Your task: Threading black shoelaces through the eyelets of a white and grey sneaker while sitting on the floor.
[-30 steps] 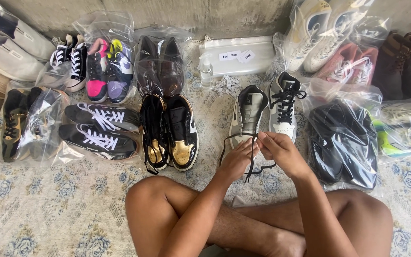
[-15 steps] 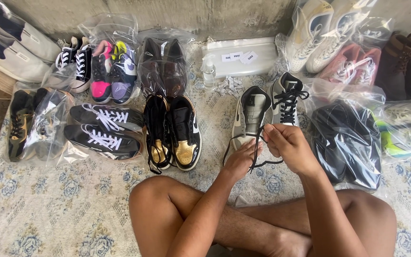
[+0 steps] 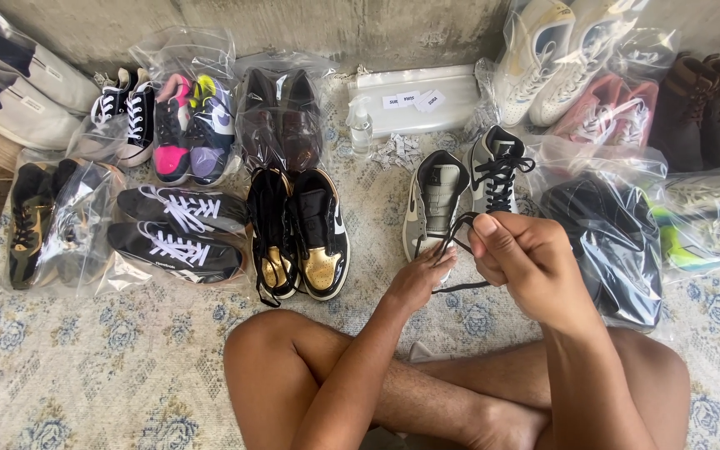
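Right hand [image 3: 527, 258] is up in a loose fist, fingers curled shut around the black lace [image 3: 452, 237], drawing it taut away from the shoe so the slack comes out of the eyelets. Left hand [image 3: 420, 279] sits low at the toe of the grey high-top sneaker [image 3: 435, 200], fingers bent and pressing on the front; it looks to be steadying the shoe against that pull, though whether it also pinches the lace I cannot tell. A loop of lace trails flat on the floral cloth [image 3: 110, 367] just under both hands.

The sneaker lies at about one o'clock from the person's crossed legs, tongue open and facing them, which keeps the eyelets in easy reach. Its laced partner [image 3: 497, 171] stands touching it at three o'clock.

Over at nine o'clock, the black and gold pair [image 3: 297, 229] rests out of any bag, laces loose. Beyond it, a black pair with white laces [image 3: 177, 229]. At three o'clock a dark pair in a clear bag [image 3: 606, 242], near the right wrist. Up at twelve, a small spray bottle [image 3: 362, 125] beside a clear pouch [image 3: 422, 100] with paper slips
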